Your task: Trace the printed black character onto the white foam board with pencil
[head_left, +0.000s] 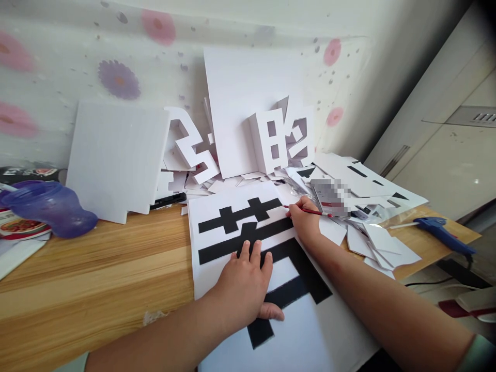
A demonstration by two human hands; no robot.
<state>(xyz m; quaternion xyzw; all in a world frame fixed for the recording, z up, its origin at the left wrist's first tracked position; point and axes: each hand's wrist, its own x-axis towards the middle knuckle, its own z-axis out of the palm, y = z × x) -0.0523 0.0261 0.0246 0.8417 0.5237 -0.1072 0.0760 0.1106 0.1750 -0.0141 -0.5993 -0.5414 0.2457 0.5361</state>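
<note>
A white sheet or board lies on the wooden table, bearing a large black character shape made of broad strokes. My left hand rests flat on it with the fingers spread, over the lower middle of the black shape. In my right hand is a slim red pencil, pinched between the fingers. Its tip points left, near the right end of the top black stroke. The right hand covers part of the sheet's right edge.
White raised characters stand at the back before a tall white panel. Another white panel leans at left, near a black utility knife. A purple cup is far left. White offcuts and a blue glue gun lie right.
</note>
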